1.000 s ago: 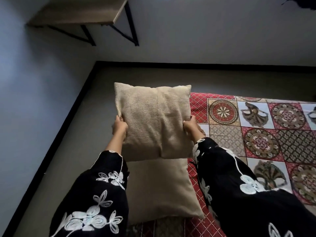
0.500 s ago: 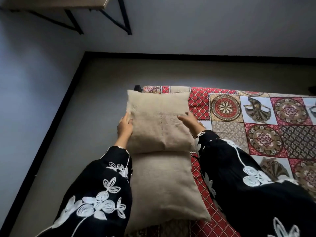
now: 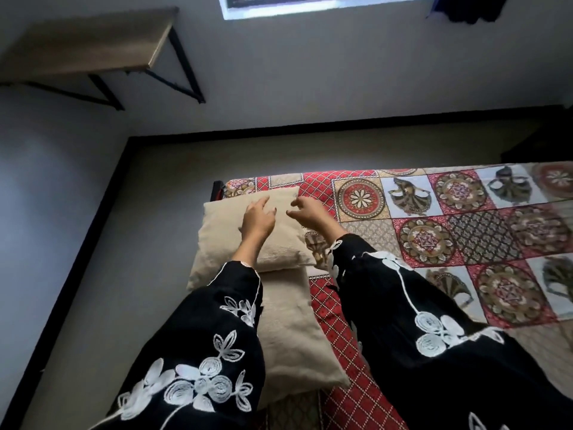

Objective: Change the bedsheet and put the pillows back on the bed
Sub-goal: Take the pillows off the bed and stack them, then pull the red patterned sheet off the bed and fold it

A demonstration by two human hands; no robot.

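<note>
In the head view, the left hand (image 3: 257, 220) and right hand (image 3: 310, 212) hover loosely spread, holding nothing, over the far pillow (image 3: 223, 231). The near pillow (image 3: 288, 330) lies just behind them. The patterned sheet (image 3: 465, 231) lies spread to their right, so the job looks nearly done, with perhaps only straightening left.

We see two beige woven pillows left of centre. The far pillow (image 3: 223, 234) lies flat, its near edge overlapping the near pillow (image 3: 288, 330) below it. Both rest on the red patchwork bedsheet (image 3: 465, 234), spread flat across the frame's right.
</note>
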